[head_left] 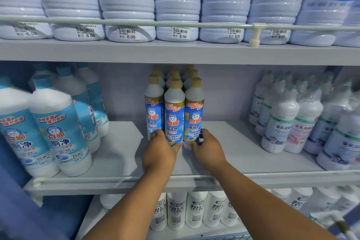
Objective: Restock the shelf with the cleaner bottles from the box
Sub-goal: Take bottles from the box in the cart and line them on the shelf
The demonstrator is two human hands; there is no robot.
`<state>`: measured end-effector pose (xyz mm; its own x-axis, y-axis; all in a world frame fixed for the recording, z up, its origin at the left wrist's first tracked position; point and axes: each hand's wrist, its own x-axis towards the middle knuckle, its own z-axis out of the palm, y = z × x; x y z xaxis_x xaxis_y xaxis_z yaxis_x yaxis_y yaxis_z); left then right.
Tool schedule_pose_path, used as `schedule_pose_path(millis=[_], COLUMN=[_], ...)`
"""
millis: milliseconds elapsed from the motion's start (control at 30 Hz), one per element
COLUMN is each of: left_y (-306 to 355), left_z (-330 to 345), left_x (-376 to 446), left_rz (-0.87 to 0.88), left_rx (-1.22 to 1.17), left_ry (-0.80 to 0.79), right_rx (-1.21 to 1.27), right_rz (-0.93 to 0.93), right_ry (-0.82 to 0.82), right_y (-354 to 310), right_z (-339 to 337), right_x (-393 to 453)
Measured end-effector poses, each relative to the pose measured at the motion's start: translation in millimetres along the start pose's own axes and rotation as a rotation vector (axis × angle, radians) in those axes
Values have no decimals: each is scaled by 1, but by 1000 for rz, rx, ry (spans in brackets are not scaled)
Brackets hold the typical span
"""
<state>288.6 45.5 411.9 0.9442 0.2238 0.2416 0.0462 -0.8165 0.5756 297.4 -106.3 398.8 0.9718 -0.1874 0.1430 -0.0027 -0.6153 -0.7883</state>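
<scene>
Several cleaner bottles with gold caps and blue cat labels stand in three rows on the middle shelf (120, 150). My left hand (157, 154) grips the base of the front middle bottle (174, 115), fingers on its left side and thumb on its right. My right hand (208, 150) grips the base of the front right bottle (194, 111); a small dark item shows at its fingers. The front left bottle (153, 111) stands touching the middle one. The box is out of view.
Large blue-and-white bottles (56, 134) fill the shelf's left end and white bottles (280, 122) the right end, with bare board between them and the cluster. A low rail (97, 179) runs along the shelf front. 800g bottles (175, 6) stand above, white bottles (194, 210) below.
</scene>
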Motion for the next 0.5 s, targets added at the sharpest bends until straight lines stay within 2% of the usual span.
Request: schedule_pose_path(millis=[100,500], left_y=[7,11], left_z=[0,5], left_x=[8,17], left_rz=[-29,-60], left_rx=[88,133], left_ry=[-33,-43], right_rx=[-10,-23], right_rz=[3,1], right_ry=[11,8], right_y=[1,1], right_z=[3,6], right_x=[3,13])
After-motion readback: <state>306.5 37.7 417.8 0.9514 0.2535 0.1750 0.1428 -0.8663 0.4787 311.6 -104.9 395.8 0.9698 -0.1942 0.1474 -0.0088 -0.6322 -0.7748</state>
